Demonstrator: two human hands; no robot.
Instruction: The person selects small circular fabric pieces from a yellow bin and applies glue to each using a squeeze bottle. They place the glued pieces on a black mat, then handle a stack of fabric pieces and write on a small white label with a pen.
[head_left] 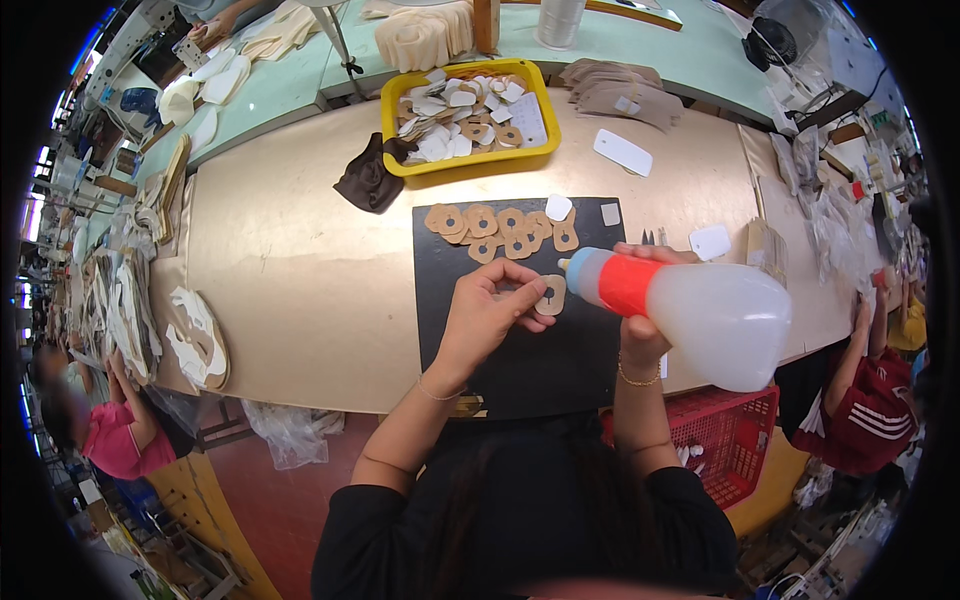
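My left hand [497, 306] pinches a small tan rounded piece [557, 302] with a keyhole-shaped cutout, held over a black mat [530, 370]. In my right hand [641, 335] is a translucent squeeze bottle [720, 315], tilted on its side, with a red band and a pale blue collar. Its nozzle points left, close to the upper edge of the piece; whether they touch I cannot tell. Whitish contents show through the bottle wall. Several similar tan cutout pieces [482, 220] lie overlapping on the mat beyond my hands, with a white rounded square [558, 207] beside them.
A yellow tray [470, 165] full of white and tan pieces stands beyond the mat, with a dark brown cloth [370, 178] at its left. A white card [622, 152] and stacked tan sheets [625, 95] lie to its right. Below the table sits a red crate [735, 440]. People work at both sides.
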